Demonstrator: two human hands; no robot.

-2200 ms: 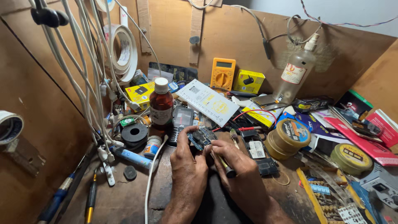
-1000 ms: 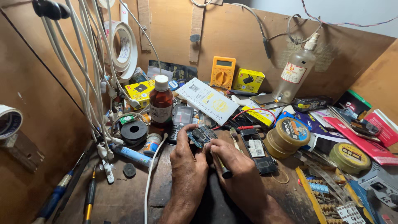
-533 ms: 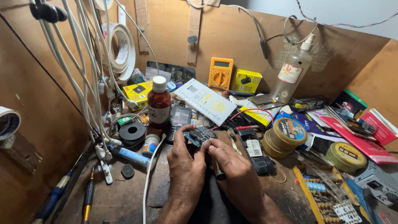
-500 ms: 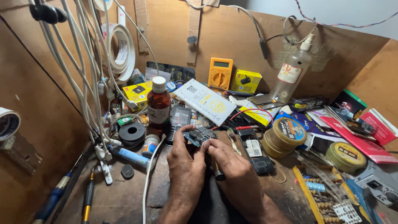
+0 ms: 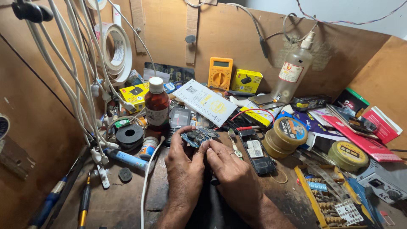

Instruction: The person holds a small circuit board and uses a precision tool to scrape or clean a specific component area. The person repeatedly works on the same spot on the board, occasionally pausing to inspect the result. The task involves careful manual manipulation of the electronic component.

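My left hand point(image 5: 183, 167) grips a small dark blue circuit board point(image 5: 200, 135) by its near-left edge, tilted up above the wooden bench. My right hand point(image 5: 231, 167) rests against the board's near-right corner, fingertips on it, a ring on one finger. A thin dark tool shaft point(image 5: 214, 181) shows below the right palm; how it is held is hidden. An opened phone body point(image 5: 257, 152) lies just right of my right hand.
A brown medicine bottle point(image 5: 157, 106) stands left of the board. A yellow multimeter point(image 5: 220, 73), a spray bottle point(image 5: 292, 72) and tape rolls point(image 5: 286, 135) crowd the back and right. White cables point(image 5: 80, 85) hang at left; screwdrivers point(image 5: 84, 203) lie at front left.
The board stays between both hands; my fingers have shifted slightly on it and the view has drifted a little. Nothing else on the bench has moved.
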